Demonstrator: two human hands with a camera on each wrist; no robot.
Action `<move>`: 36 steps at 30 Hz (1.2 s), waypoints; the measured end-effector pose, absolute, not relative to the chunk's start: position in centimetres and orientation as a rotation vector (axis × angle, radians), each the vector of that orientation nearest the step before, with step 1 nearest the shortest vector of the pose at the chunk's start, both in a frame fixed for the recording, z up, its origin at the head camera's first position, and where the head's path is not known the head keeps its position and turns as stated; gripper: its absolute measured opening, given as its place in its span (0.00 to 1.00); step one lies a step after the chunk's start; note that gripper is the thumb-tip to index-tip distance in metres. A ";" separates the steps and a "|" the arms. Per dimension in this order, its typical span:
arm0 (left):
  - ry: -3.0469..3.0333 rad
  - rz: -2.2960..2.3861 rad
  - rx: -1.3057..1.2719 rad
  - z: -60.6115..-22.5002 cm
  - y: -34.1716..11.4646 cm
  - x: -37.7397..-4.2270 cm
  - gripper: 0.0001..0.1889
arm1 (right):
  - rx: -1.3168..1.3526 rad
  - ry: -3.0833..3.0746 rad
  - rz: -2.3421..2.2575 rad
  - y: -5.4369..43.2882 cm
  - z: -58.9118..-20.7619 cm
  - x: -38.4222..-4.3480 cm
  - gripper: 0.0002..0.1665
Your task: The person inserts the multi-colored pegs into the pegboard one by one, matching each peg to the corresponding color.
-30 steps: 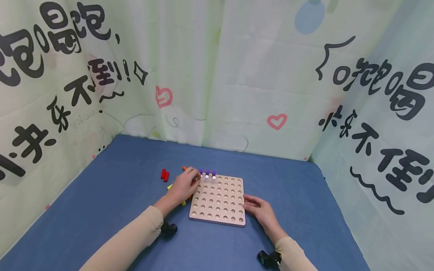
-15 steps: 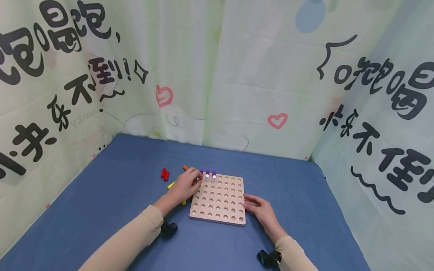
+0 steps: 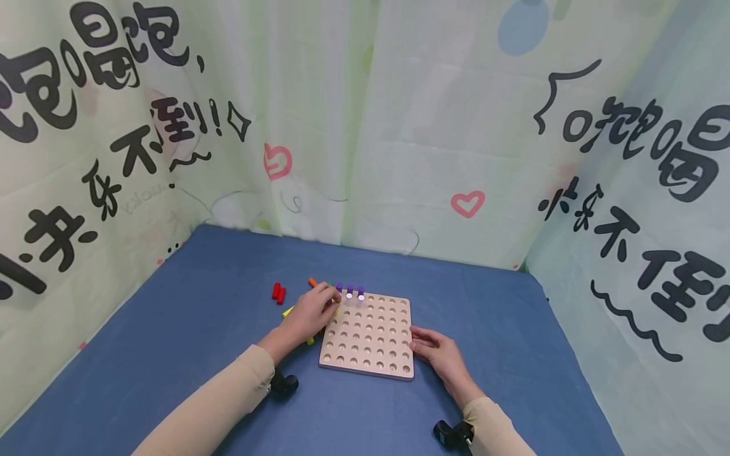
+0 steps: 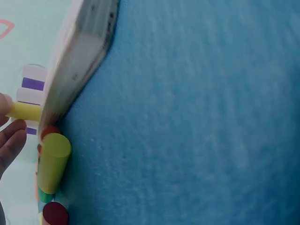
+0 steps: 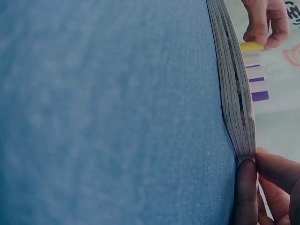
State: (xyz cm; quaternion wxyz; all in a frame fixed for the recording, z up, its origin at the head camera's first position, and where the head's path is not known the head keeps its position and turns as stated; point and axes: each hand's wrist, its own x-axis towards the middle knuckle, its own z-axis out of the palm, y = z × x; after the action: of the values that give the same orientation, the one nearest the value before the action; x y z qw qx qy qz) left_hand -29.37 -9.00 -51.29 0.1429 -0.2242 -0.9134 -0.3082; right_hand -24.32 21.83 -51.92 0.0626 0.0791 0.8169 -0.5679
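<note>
While the left hand (image 3: 310, 311) is pinching a yellow peg (image 4: 26, 111) in its fingers at the far left corner of the wooden pegboard (image 3: 361, 356), just beside purple-and-white pegs (image 3: 361, 297), the right hand (image 3: 443, 356) is resting loosely extended fingers against the right edge; red pegs (image 3: 281, 296) are lying left on the blue counter (image 3: 228, 316).

1. We saw a blue tabletop (image 3: 485, 304) running back to pale green curtains (image 3: 410, 126).
2. We recorded black lettering (image 3: 134, 152) on the left and right curtain sides.
3. We noted a pink heart outline (image 3: 469, 215) and, higher up, a pale blue oval (image 3: 523, 26) on the back curtain.
</note>
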 end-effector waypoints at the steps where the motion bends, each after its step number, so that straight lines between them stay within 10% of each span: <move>1: -2.643 -0.891 -0.649 -51.3 -9.0 -29.4 0.05 | 0.241 2.470 -1.716 21.8 -51.9 -24.3 0.24; 36: -2.725 -0.907 -0.687 -52.8 -11.5 -27.6 0.16 | 0.248 2.459 -1.734 21.9 -52.1 -24.4 0.24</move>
State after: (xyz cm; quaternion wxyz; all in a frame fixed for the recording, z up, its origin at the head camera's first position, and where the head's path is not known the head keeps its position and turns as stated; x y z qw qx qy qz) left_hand -27.65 -11.50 -52.80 0.0941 -0.2316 -0.9187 -0.3057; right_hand -24.40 21.93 -52.09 0.0615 0.0821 0.8130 -0.5732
